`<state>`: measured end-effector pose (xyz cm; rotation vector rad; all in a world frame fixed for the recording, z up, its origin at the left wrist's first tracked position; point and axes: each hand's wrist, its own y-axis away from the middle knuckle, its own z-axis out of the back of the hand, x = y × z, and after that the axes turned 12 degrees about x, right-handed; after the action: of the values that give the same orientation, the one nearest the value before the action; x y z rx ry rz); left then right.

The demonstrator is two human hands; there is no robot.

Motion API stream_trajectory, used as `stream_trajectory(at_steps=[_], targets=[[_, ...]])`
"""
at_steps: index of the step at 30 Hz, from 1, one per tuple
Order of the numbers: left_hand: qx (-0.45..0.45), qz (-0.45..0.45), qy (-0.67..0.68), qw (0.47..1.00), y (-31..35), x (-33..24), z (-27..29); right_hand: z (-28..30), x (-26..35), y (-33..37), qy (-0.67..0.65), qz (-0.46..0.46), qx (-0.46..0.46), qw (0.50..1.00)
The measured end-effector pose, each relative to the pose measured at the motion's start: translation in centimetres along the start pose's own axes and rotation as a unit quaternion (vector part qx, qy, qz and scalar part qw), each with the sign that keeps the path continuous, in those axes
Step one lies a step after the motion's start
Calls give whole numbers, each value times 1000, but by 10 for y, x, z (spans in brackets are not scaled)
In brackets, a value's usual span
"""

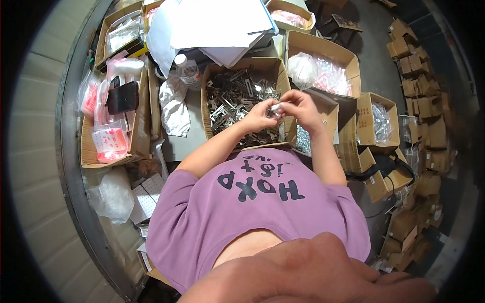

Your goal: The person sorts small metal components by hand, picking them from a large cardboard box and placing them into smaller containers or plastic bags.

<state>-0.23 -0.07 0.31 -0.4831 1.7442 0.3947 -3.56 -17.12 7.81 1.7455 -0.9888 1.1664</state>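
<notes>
1. Gray floor is seen at the upper right, and a pale wall is seen on the left. Many brown boxes are piled along the right side.
2. On the gray table, a big open box is set in front of the person. It is filled with loose metal parts.
3. One small silver piece is held up over the right side of this box, between the two hands. Its true shape is hidden by the fingers.
4. By the left hand, the silver piece is pinched, with the fingers curled around it.
5. By the right hand, the same piece is pinched from the other side, with thumb and finger close together. Which hand grips harder cannot be told.
6. Just left of the big box, a clear bottle and a crumpled white cloth are placed.
7. Farther left, a dark phone is laid on plastic bags in another box.
8. White papers are stacked behind the big box.
9. To the right, more clear bags are kept in a box. A purple shirt is worn by the person.
</notes>
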Motion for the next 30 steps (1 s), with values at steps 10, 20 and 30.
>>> stream_trajectory(at_steps=[10, 20, 30], targets=[[41, 3, -14, 999, 4, -6, 1, -10, 1, 19, 565, 103, 20, 818], [-96, -58, -33, 993, 4, -6, 0, -4, -1, 20, 452, 82, -75, 885], [-84, -69, -80, 991, 6, -3, 1, -8, -21, 15, 418, 102, -57, 901]])
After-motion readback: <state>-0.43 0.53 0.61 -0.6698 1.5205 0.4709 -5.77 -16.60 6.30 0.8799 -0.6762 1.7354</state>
